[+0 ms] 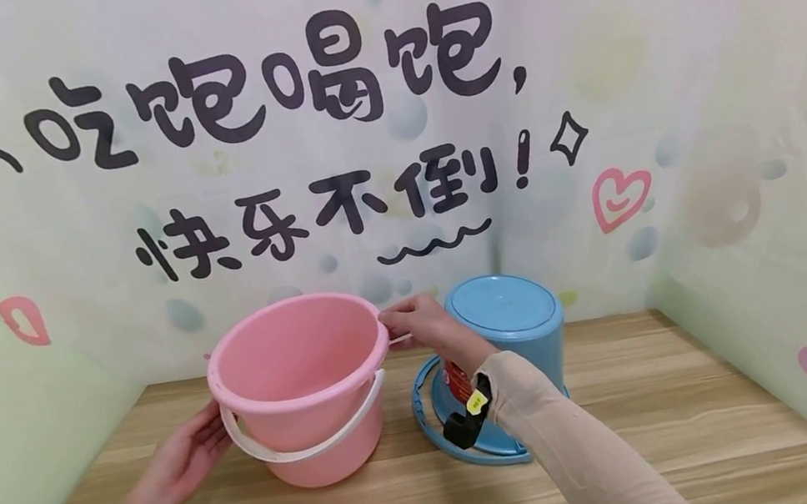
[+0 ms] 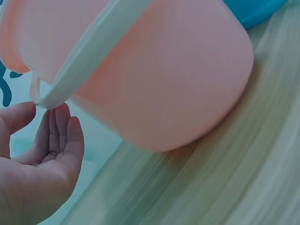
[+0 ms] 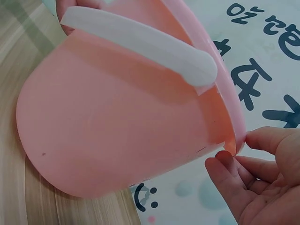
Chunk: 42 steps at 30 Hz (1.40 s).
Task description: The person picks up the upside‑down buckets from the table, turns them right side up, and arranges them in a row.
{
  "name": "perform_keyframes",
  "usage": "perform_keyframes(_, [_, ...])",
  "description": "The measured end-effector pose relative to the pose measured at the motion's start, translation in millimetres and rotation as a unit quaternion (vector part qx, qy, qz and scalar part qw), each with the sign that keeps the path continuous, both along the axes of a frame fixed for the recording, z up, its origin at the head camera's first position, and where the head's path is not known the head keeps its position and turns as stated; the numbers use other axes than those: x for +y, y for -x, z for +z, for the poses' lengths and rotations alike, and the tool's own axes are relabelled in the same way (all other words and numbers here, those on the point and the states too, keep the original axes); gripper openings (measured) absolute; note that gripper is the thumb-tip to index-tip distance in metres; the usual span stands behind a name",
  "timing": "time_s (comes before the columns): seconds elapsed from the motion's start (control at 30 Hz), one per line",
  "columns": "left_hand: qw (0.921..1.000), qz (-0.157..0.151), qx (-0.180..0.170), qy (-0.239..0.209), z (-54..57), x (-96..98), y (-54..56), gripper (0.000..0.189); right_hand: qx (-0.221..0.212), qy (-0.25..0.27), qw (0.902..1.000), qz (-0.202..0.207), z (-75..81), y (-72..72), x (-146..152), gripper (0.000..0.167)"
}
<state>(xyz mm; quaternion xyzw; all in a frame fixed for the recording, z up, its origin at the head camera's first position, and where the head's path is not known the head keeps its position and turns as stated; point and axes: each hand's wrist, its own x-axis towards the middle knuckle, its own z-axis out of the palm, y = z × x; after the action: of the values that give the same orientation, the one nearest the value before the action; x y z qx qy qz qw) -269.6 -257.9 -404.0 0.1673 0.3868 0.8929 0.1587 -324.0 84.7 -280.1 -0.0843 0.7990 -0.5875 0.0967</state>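
Observation:
A pink bucket (image 1: 320, 430) stands mouth up on the table, with its white handle (image 1: 314, 444) hanging down over the near side. My left hand (image 1: 190, 455) is at the bucket's left side. In the left wrist view, its thumb and fingertips pinch at the handle's end, just below the rim. On the far right side, my right hand (image 1: 428, 325) pinches the bucket's rim (image 3: 240, 136) between thumb and fingers, as the right wrist view shows. To the right, a blue bucket (image 1: 509, 315) stands upside down, partly hidden behind my right forearm.
The blue bucket's handle (image 1: 423, 409) lies round its rim on the wood-grain table (image 1: 655, 389). A printed cloth backdrop (image 1: 557, 208) with dark lettering rises behind and on both sides. A red label (image 1: 457, 380) shows on the blue bucket.

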Motion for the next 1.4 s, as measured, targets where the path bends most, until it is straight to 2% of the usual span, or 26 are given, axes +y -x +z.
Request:
perform_keyframes(0.2, [0.9981, -0.016, 0.007, 0.06, 3.2, -2.4, -0.4, 0.043, 0.015, -0.008, 0.9998, -0.007, 3.7, -2.7, 9, 0.028])
perform_keyframes(0.3, [0.9961, -0.009, 0.001, 0.088, 4.6, -3.8, -6.2, 0.04, 0.024, -0.024, 0.9993, -0.013, 9.8, -6.8, 14, 0.028])
perform_keyframes(0.43, [0.9934, -0.001, -0.027, 0.112, 5.6, -3.9, -18.5, 0.036, 0.037, -0.045, 0.998, -0.025, 19.3, -15.8, 21, 0.029])
perform_keyframes(0.53, [0.9926, -0.013, -0.046, 0.112, 5.2, -2.8, -29.5, 0.035, 0.047, -0.054, 0.9973, -0.017, 25.1, -24.4, 27, 0.029])
perform_keyframes(0.67, [0.9938, -0.05, -0.047, 0.087, 4.5, 3.3, -41.8, 0.035, 0.066, -0.062, 0.9959, 0.002, 32.5, -36.2, 35, 0.029])
perform_keyframes(0.83, [0.9908, -0.093, -0.036, 0.091, 3.5, 18.3, -51.0, 0.036, 0.096, -0.087, 0.9914, 0.016, 39.5, -48.9, 49, 0.029])
perform_keyframes(1.0, [0.9852, -0.127, -0.044, 0.107, 1.6, 37.0, -59.5, 0.033, 0.112, -0.097, 0.9885, 0.032, 43.1, -63.0, 66, 0.03])
perform_keyframes(1.23, [0.9803, -0.152, -0.055, 0.113, 5.6, 70.9, -70.5, 0.03, 0.137, -0.083, 0.9855, 0.056, 45.0, -78.9, 93, 0.032])
perform_keyframes(1.4, [0.9762, -0.171, -0.049, 0.124, 7.2, 95.9, -74.4, 0.027, 0.123, -0.085, 0.9875, 0.049, 43.1, -86.2, 110, 0.036])
